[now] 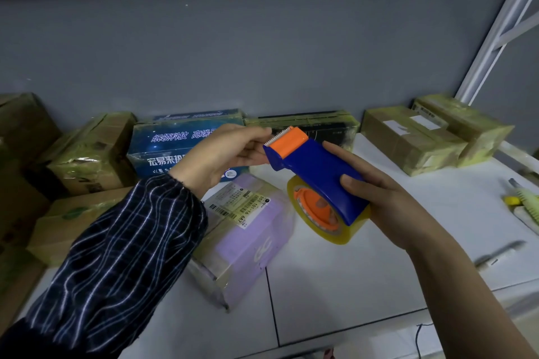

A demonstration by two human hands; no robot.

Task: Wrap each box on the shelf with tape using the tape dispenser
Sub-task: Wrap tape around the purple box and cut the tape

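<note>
My right hand [376, 192] grips the blue tape dispenser [315, 172] by its body, above the white shelf [350, 271]. Its orange blade end [287, 140] points up and to the left, and a yellowish tape roll [347, 230] sits on its orange hub. My left hand [224, 154] reaches to the blade end, with fingertips at the serrated edge and at the underside; whether they pinch tape there I cannot tell. A purple box [250, 236] with a shipping label lies on the shelf under both hands, covered in clear tape.
Tape-wrapped cardboard boxes [87, 154] stand at the left, a blue printed box [180, 140] and a dark box [326, 122] along the grey back wall, two more wrapped boxes [414, 137] at the right. Small tools [522, 204] lie at the right edge beside the white shelf post [495, 38].
</note>
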